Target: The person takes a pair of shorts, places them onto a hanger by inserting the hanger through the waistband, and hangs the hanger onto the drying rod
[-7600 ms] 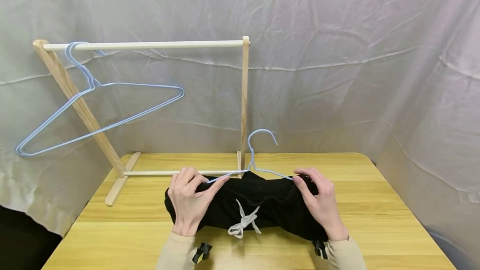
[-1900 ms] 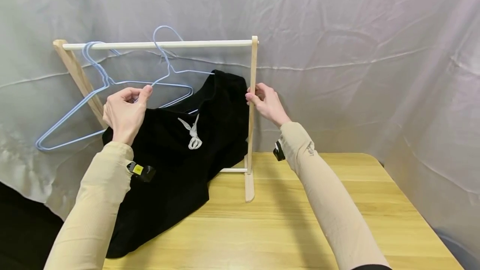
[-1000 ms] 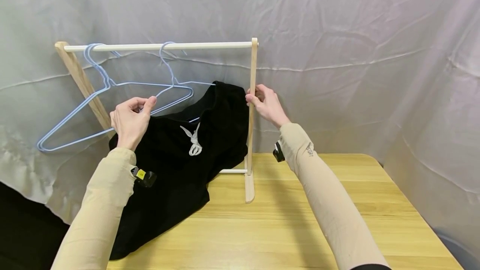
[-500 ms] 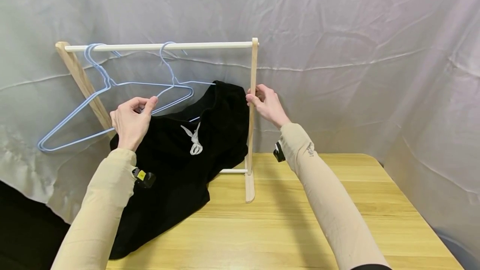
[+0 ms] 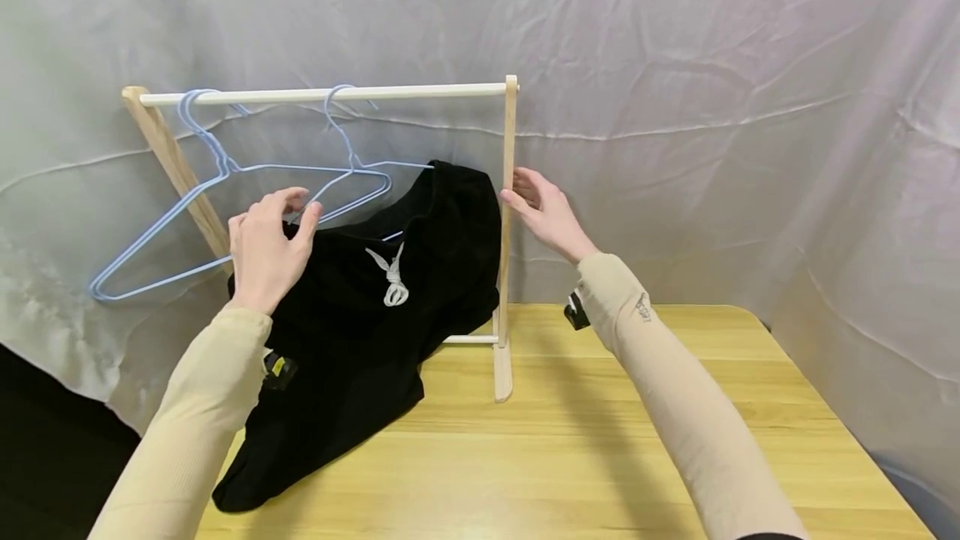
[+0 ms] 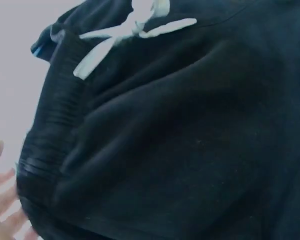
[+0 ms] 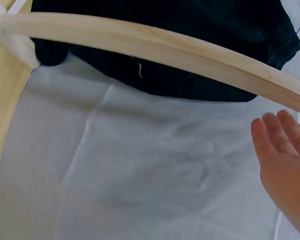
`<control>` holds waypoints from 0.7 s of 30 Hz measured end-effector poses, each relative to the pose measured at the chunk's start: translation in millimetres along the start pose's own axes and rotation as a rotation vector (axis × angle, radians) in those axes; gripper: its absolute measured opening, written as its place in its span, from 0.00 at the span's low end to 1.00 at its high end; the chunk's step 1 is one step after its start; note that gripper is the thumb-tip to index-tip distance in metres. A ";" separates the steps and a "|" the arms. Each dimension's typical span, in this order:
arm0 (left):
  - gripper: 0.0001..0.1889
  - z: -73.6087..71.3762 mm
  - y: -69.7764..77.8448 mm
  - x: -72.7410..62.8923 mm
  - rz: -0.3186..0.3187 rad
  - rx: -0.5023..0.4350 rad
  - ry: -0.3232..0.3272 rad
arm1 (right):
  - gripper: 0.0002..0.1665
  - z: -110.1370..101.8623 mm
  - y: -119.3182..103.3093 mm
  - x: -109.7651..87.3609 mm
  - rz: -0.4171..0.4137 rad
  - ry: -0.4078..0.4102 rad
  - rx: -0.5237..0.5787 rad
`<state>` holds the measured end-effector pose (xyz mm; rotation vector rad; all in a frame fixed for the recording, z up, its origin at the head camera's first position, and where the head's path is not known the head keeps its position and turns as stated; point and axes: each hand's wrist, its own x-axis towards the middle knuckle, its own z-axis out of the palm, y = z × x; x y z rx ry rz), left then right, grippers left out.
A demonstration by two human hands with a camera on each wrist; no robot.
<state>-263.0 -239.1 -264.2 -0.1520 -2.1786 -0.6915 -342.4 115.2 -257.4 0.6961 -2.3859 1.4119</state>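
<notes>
Black shorts point(image 5: 352, 332) with a white drawstring bow point(image 5: 394, 282) hang from a light blue wire hanger point(image 5: 352, 155), whose hook sits over the rack's white rail point(image 5: 420, 92). My left hand point(image 5: 266, 252) is at the hanger's left arm beside the waistband, thumb spread away from the fingers. In the left wrist view its fingers point(image 6: 5, 205) show past the waistband's edge. My right hand point(image 5: 551, 215) is beside the rack's right wooden post point(image 5: 507, 190). In the right wrist view its extended fingers point(image 7: 277, 132) stand apart from that post.
More blue hangers point(image 5: 217, 148) hang at the rail's left end, near the left wooden post point(image 5: 176, 157). The rack stands on a wooden table point(image 5: 637, 407). Grey cloth point(image 5: 675, 148) hangs behind and at the sides.
From the table, the hanger with the shorts was lifted onto the rail. In the last half second, my left fingers parted from the hanger and my right hand let go of the post.
</notes>
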 end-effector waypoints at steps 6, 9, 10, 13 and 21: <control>0.22 -1.7 13.4 -9.5 0.099 0.018 0.023 | 0.32 -15.8 2.5 -23.8 -0.011 -0.021 -0.059; 0.24 -1.0 20.5 -18.0 0.151 0.026 0.025 | 0.32 -23.2 4.1 -39.3 -0.016 -0.037 -0.137; 0.24 -0.4 23.0 -21.6 0.168 0.028 0.025 | 0.32 -25.3 4.4 -45.0 -0.014 -0.045 -0.163; 0.26 3.0 30.6 -34.6 0.214 0.034 0.015 | 0.33 -28.9 5.6 -62.8 -0.013 -0.068 -0.235; 0.30 20.5 48.4 -80.3 0.204 0.090 -0.132 | 0.36 -32.6 16.8 -120.3 -0.008 -0.098 -0.357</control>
